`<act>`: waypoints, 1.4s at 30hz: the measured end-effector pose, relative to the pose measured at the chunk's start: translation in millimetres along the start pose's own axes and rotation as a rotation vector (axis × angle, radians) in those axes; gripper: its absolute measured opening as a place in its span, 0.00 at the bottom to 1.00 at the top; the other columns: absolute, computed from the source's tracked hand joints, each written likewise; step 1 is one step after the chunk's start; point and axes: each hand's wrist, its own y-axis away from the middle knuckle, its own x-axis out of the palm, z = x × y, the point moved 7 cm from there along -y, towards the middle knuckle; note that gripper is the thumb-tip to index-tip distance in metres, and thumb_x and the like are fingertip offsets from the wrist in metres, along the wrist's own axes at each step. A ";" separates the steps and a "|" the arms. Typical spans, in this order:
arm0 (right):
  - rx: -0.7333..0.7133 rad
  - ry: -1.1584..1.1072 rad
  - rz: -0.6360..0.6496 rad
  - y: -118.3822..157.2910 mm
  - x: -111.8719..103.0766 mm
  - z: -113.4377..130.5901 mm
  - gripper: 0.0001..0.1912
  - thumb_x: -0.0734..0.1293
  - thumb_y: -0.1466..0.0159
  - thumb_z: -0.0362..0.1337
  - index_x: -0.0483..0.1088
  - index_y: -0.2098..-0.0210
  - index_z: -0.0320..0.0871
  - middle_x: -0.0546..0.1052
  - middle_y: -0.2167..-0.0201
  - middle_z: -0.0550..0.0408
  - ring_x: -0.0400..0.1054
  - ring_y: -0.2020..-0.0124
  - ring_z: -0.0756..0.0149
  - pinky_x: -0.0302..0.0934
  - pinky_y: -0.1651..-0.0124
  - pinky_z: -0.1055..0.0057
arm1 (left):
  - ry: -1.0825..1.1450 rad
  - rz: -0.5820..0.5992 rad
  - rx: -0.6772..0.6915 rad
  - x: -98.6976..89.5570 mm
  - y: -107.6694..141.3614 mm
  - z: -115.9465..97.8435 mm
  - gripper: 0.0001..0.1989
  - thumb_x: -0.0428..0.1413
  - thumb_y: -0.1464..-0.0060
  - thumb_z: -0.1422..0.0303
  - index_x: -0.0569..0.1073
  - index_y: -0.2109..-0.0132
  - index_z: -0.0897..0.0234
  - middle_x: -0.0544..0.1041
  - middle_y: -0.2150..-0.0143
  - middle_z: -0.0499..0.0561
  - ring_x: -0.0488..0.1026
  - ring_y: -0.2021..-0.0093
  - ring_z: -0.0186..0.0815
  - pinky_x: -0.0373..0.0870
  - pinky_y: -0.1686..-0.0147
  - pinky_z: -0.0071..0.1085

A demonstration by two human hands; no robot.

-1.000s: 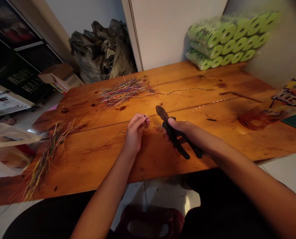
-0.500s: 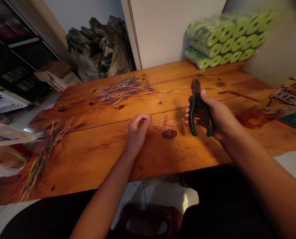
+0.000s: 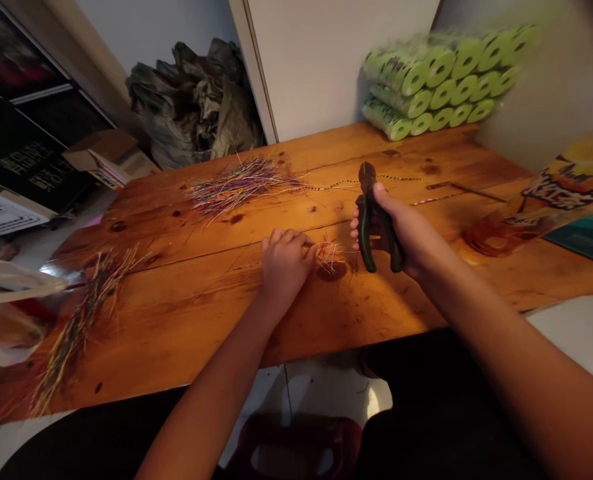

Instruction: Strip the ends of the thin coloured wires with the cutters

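Wooden table (image 3: 186, 320) | left hand (image 3: 284, 263): fingers closed on short colored wires (image 3: 329, 255) | right hand (image 3: 401, 230): fingers gripping green pliers (image 3: 365, 230), held above table

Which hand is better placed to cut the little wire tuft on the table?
Probably the right hand: it already grips the cutters, held up just beside the wire tuft. The left hand sits at the tuft's other side and holds no tool.
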 end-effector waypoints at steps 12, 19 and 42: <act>0.016 -0.029 0.003 1.0 7.2 -12.4 0.10 0.72 0.46 0.37 0.68 0.69 0.43 0.73 0.73 0.56 0.69 0.73 0.69 0.68 0.68 0.72 | 0.257 -0.321 -0.094 -39.5 4.1 9.1 0.05 0.55 0.48 0.66 0.73 0.70 0.59 0.75 0.69 0.49 0.68 0.64 0.37 0.60 0.57 0.35; 0.072 -0.088 0.158 2.9 35.5 -16.7 0.10 0.72 0.47 0.35 0.67 0.68 0.42 0.73 0.73 0.55 0.68 0.75 0.68 0.67 0.72 0.71 | 0.337 -0.357 -0.090 -44.9 7.0 6.8 0.04 0.55 0.47 0.66 0.73 0.69 0.57 0.75 0.68 0.47 0.67 0.62 0.37 0.59 0.55 0.35; -0.101 0.113 0.047 2.7 35.0 -5.0 0.09 0.67 0.49 0.29 0.62 0.72 0.44 0.71 0.76 0.59 0.67 0.75 0.69 0.63 0.69 0.71 | 0.307 -0.222 -0.053 -41.5 3.5 9.9 0.04 0.54 0.46 0.67 0.73 0.66 0.59 0.76 0.65 0.49 0.68 0.60 0.38 0.60 0.55 0.36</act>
